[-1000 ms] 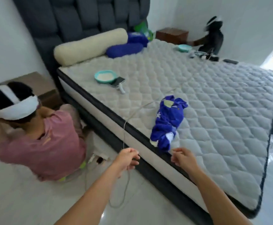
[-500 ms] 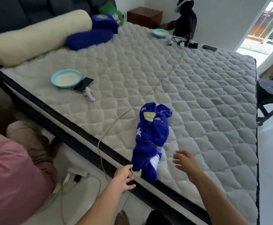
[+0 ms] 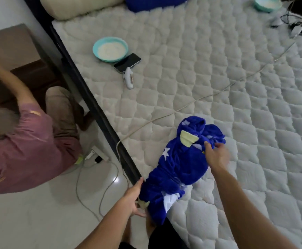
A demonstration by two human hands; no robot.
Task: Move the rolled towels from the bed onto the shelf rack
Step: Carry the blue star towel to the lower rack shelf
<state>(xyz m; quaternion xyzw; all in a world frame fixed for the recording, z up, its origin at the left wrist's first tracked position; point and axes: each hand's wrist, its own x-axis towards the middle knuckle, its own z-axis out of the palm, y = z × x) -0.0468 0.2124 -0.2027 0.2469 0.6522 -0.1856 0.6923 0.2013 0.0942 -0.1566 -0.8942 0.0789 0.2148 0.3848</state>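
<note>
We have the blue towel (image 3: pixel 180 166) lying at the near edge of the bed (image 3: pixel 218 83), loosely rolled, with white stars and a pale yellow patch on it. Its long axis runs from the bed's edge, close to us, up and away to the right across the quilted mattress. That axis is what the lift turns on: one end sits under each of our hands, so neither arm has to cross over.

Our left hand (image 3: pixel 135 198) is at the near, lower end, where the roll overhangs the dark bed frame. The palm cups the bundle from the outside and the fingers curl in around the cloth; we judge it a loose grasp, though the fingertips are hidden behind the fabric. Our right hand (image 3: pixel 216 155) reaches to the far, upper end, palm down, with thumb and fingers closing on a fold of the blue cloth. Both forearms come up from the bottom of the view, the right stretched farther than the left.

A thin white cable (image 3: pixel 200 98) lies across the mattress just beyond the towel's far end, apart from it. No shelf rack is in view, so we cannot say which way the carry must go.
</note>
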